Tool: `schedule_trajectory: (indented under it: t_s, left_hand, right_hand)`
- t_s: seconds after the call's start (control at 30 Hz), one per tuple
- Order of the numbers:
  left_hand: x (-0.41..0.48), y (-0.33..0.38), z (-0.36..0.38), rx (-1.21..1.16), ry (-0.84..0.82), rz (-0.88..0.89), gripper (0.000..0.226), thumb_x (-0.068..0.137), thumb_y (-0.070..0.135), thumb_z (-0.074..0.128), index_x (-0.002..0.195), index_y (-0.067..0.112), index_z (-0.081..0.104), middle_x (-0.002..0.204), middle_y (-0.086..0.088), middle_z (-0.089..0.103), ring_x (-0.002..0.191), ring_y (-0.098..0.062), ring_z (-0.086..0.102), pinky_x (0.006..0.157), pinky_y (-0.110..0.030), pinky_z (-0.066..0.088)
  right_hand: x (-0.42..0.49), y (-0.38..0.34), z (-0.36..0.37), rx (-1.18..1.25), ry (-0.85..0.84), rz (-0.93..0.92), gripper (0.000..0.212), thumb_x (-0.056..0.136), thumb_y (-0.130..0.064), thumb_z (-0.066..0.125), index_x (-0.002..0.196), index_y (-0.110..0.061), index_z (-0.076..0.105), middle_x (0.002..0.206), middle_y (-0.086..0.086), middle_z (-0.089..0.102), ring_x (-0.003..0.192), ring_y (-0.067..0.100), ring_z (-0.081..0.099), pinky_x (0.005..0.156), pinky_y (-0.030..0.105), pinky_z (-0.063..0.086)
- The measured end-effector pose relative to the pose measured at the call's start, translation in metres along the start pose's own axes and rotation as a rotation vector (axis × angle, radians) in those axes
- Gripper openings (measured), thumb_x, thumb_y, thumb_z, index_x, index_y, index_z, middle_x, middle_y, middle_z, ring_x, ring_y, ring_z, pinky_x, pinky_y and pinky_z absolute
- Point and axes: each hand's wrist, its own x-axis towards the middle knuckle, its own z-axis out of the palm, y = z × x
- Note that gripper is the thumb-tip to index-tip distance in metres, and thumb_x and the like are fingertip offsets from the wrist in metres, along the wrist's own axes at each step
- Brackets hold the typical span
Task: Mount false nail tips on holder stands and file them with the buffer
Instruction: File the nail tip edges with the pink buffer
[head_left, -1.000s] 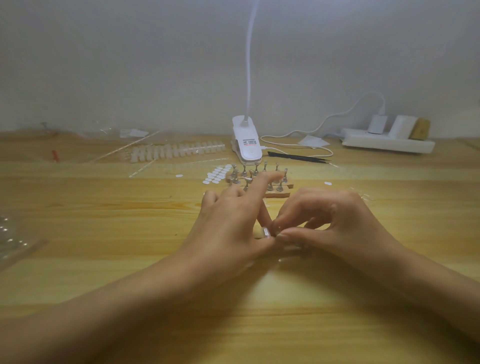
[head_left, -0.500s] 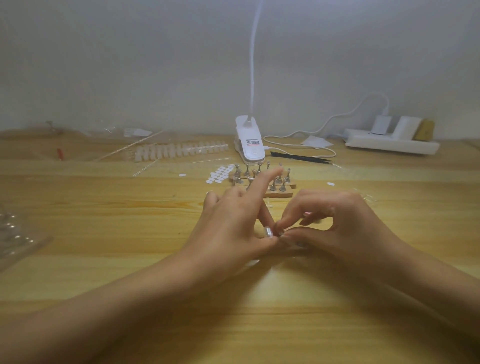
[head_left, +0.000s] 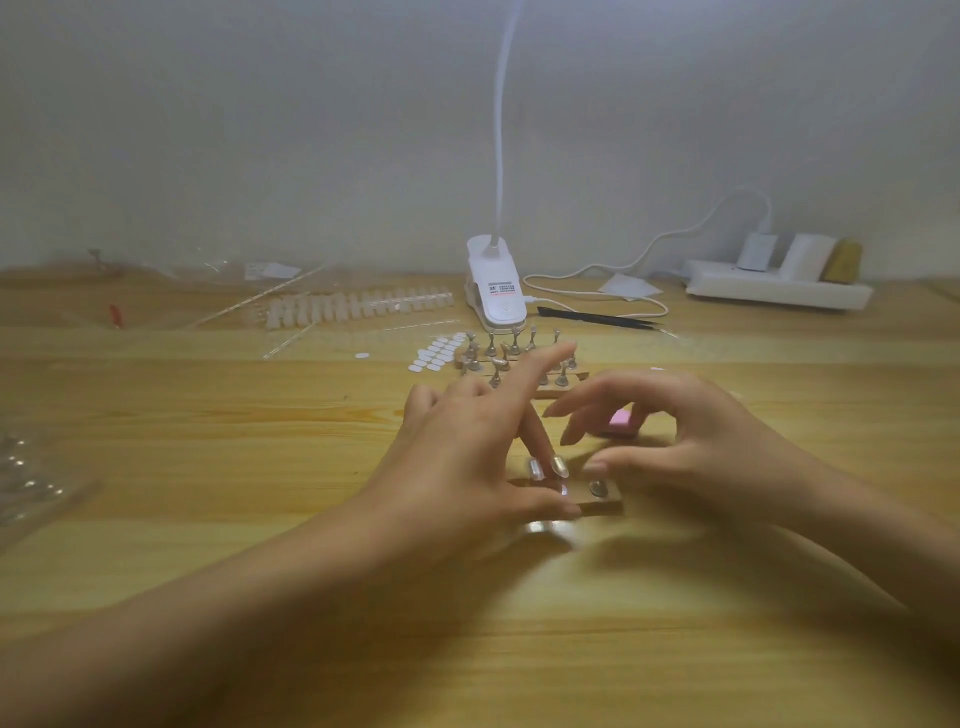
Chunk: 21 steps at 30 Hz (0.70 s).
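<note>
Head view: two hands meet over a small wooden base of holder stands on the table.
Left hand pinches the base, thumb along its near edge, index finger straight out; nail tips sit on its stands. Right hand, at 3 o'clock, hovers loosely curled and spread, holding nothing. Pink buffer lies at 1 o'clock, under those fingers.

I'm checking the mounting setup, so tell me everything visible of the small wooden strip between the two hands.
The wooden strip is a flat, light-brown bar lying on the table. One metal stand rises near its right end. The left hand pinches it, thumb along the near edge, fingertips at the far side, hiding its left part. The right hand hovers just above.
</note>
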Motion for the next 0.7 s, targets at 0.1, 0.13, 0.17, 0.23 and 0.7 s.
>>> schedule_trajectory:
  t_s: [0.1,0.13,0.17,0.23,0.7]
  left_hand:
    - [0.008,-0.005,-0.014,-0.058,-0.091,0.005,0.08,0.065,0.08,0.055,0.137,0.06,0.028,0.098,0.034,0.061,0.097,0.008,0.051,0.09,-0.028,0.034]
    - [0.011,-0.009,-0.017,-0.094,-0.082,-0.001,0.066,0.07,0.081,0.049,0.132,0.057,0.04,0.1,0.029,0.06,0.094,0.006,0.054,0.084,-0.027,0.04]
    - [0.014,-0.015,-0.02,-0.117,-0.063,-0.004,0.051,0.078,0.077,0.047,0.123,0.053,0.052,0.102,0.024,0.057,0.091,0.004,0.055,0.081,-0.026,0.043]
    - [0.019,-0.027,-0.021,-0.093,-0.019,-0.004,0.026,0.09,0.056,0.053,0.108,0.044,0.067,0.105,0.018,0.052,0.092,0.001,0.054,0.084,-0.031,0.047]
    - [0.025,-0.044,-0.018,-0.164,-0.181,0.039,0.045,0.074,0.043,0.071,0.114,0.024,0.071,0.097,0.006,0.061,0.085,0.001,0.055,0.076,-0.012,0.042]
  right_hand:
    - [0.0,0.001,-0.001,-0.066,0.003,-0.04,0.037,0.08,-0.051,0.066,0.109,-0.03,0.071,0.092,-0.015,0.073,0.089,0.007,0.066,0.074,0.005,0.04]
    - [0.0,0.003,-0.002,-0.085,0.036,-0.045,0.031,0.084,-0.05,0.063,0.105,-0.029,0.072,0.089,-0.015,0.073,0.086,0.007,0.065,0.073,0.005,0.038]
    - [0.001,0.006,-0.002,-0.106,0.071,-0.045,0.024,0.089,-0.046,0.063,0.1,-0.028,0.073,0.087,-0.014,0.073,0.084,0.008,0.064,0.072,0.006,0.037]
    - [0.002,0.012,-0.002,-0.177,0.14,-0.044,0.012,0.094,-0.033,0.066,0.095,-0.026,0.075,0.086,-0.011,0.073,0.083,0.01,0.062,0.071,0.008,0.036]
    - [0.0,0.028,0.005,-0.709,0.016,-0.311,0.034,0.101,-0.034,0.048,0.128,-0.029,0.069,0.124,-0.013,0.067,0.108,0.023,0.055,0.085,0.049,0.047]
